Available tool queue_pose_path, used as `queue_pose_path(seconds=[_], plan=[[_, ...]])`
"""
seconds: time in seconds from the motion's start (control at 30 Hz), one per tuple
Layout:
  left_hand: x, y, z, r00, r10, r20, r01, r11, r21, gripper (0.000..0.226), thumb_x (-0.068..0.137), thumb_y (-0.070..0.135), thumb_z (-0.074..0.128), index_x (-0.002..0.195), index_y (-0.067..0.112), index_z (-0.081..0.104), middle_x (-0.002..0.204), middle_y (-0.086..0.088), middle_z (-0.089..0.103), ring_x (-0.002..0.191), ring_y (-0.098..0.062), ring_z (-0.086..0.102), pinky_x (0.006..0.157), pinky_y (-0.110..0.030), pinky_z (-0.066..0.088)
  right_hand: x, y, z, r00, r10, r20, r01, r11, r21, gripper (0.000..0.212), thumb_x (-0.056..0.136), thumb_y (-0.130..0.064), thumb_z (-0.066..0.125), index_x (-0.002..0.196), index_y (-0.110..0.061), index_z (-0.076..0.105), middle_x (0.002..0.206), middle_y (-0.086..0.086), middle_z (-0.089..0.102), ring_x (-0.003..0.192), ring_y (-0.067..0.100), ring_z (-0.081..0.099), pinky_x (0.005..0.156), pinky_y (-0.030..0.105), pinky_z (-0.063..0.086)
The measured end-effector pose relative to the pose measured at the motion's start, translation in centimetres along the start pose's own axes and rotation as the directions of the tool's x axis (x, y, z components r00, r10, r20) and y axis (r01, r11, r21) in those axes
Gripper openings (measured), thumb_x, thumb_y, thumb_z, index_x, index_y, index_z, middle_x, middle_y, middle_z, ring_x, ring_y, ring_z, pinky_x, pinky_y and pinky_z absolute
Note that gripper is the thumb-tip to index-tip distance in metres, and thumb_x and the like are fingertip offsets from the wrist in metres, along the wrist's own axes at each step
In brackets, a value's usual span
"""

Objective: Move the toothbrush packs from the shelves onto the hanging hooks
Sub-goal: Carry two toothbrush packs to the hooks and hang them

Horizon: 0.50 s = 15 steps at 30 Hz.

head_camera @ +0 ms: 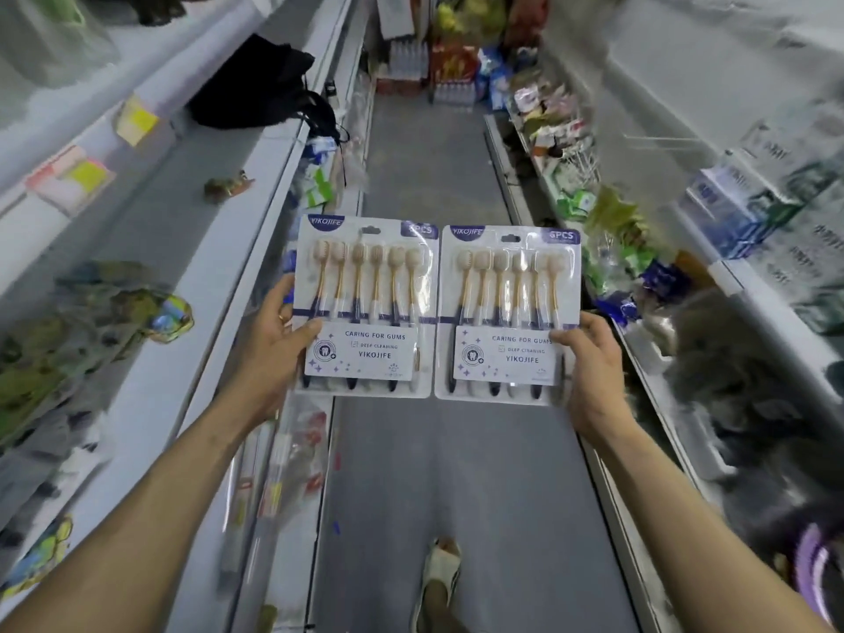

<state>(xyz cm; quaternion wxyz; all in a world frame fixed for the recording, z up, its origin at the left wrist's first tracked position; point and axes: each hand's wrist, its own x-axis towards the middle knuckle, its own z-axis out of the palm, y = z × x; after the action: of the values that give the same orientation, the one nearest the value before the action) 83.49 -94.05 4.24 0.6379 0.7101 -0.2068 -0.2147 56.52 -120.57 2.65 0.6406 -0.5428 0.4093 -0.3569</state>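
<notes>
Two white blister packs of toothbrushes are held side by side over the aisle, fronts toward me. My left hand [278, 340] grips the left pack [365, 308] at its lower left edge, thumb on the front. My right hand [589, 363] grips the right pack [507, 312] at its lower right edge, thumb across the label. Each pack has several brushes with tan heads and a hang slot at the top. Thin metal hooks [657, 139] stick out from the white panel at the right.
White shelving [150, 381] runs along the left with a black bag [260, 84] and loose packets. The right shelves [676, 249] carry mixed packaged goods. A grey floor aisle [429, 166] leads to stacked goods at the far end. My sandalled foot [438, 582] is below.
</notes>
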Motion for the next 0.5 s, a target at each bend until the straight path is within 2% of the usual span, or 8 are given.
queue_pose_path(seconds=[0.07, 0.13, 0.17, 0.27, 0.33, 0.4, 0.5], plan=[[3.3, 0.4, 0.9, 1.000, 0.011, -0.007, -0.011, 0.999, 0.030, 0.070, 0.096, 0.012, 0.068, 0.155, 0.039, 0.041, 0.156, -0.001, 0.051, 0.140, -0.014, 0.053, 0.108, -0.046, 0.053, 3.4, -1.0, 0.7, 1.000, -0.001, 0.021, 0.001, 1.000, -0.002, 0.024, 0.075, -0.027, 0.070, 0.097, -0.020, 0.064, 0.107, 0.017, 0.069, 0.097, 0.030, 0.066, 0.085, 0.051, 0.048], [6.2, 1.0, 2.0, 1.000, 0.008, -0.011, -0.008, 1.000, 0.016, 0.067, 0.099, 0.007, 0.066, 0.155, 0.037, 0.042, 0.154, 0.000, 0.052, 0.135, -0.010, 0.056, 0.103, -0.039, 0.057, 6.6, -2.0, 1.3, 0.999, -0.019, 0.030, 0.019, 1.000, -0.014, 0.026, 0.078, -0.023, 0.069, 0.102, -0.016, 0.064, 0.102, 0.011, 0.069, 0.094, 0.025, 0.067, 0.086, 0.048, 0.050], [7.6, 1.2, 2.4, 1.000, 0.016, -0.019, -0.015, 1.000, 0.010, 0.067, 0.101, 0.003, 0.063, 0.155, 0.037, 0.042, 0.153, -0.001, 0.053, 0.134, -0.012, 0.057, 0.101, -0.041, 0.058, 8.4, -2.5, 1.6, 0.999, -0.025, 0.031, 0.025, 1.000, -0.014, 0.024, 0.079, -0.021, 0.068, 0.103, -0.016, 0.065, 0.101, 0.009, 0.070, 0.093, 0.025, 0.068, 0.088, 0.049, 0.052], [12.1, 1.8, 4.0, 0.999, 0.036, -0.031, -0.035, 0.999, 0.012, 0.069, 0.100, 0.006, 0.064, 0.156, 0.039, 0.041, 0.156, -0.001, 0.052, 0.143, -0.021, 0.051, 0.107, -0.052, 0.054, 13.6, -3.6, 2.6, 0.999, -0.030, 0.045, 0.030, 0.999, -0.016, 0.027, 0.076, -0.023, 0.071, 0.103, -0.022, 0.068, 0.113, 0.013, 0.073, 0.107, 0.037, 0.071, 0.102, 0.061, 0.053], [14.6, 2.4, 5.1, 0.999, 0.021, -0.045, -0.022, 1.000, -0.014, 0.068, 0.102, 0.002, 0.062, 0.158, 0.034, 0.040, 0.153, -0.003, 0.054, 0.137, -0.020, 0.057, 0.099, -0.043, 0.060, 16.4, -4.2, 3.3, 0.999, -0.018, 0.042, 0.019, 1.000, -0.019, 0.030, 0.076, -0.024, 0.072, 0.106, -0.023, 0.068, 0.118, 0.015, 0.072, 0.113, 0.041, 0.069, 0.104, 0.067, 0.051], [17.4, 2.7, 6.2, 0.999, 0.009, -0.053, -0.011, 0.999, -0.032, 0.068, 0.102, -0.002, 0.059, 0.159, 0.031, 0.038, 0.152, -0.005, 0.054, 0.133, -0.020, 0.061, 0.091, -0.037, 0.062, 19.2, -4.6, 4.0, 0.999, -0.012, 0.051, 0.013, 1.000, -0.012, 0.024, 0.082, -0.017, 0.069, 0.106, -0.022, 0.067, 0.114, 0.011, 0.074, 0.108, 0.036, 0.071, 0.102, 0.064, 0.053], [22.1, 3.0, 7.5, 0.999, 0.006, -0.047, -0.008, 0.999, -0.039, 0.067, 0.103, -0.002, 0.058, 0.159, 0.030, 0.038, 0.149, -0.004, 0.057, 0.129, -0.018, 0.063, 0.095, -0.041, 0.061, 23.6, -5.1, 5.6, 0.999, -0.023, 0.042, 0.023, 1.000, -0.012, 0.019, 0.084, -0.012, 0.066, 0.101, -0.022, 0.067, 0.100, 0.001, 0.075, 0.094, 0.023, 0.072, 0.099, 0.060, 0.054]])
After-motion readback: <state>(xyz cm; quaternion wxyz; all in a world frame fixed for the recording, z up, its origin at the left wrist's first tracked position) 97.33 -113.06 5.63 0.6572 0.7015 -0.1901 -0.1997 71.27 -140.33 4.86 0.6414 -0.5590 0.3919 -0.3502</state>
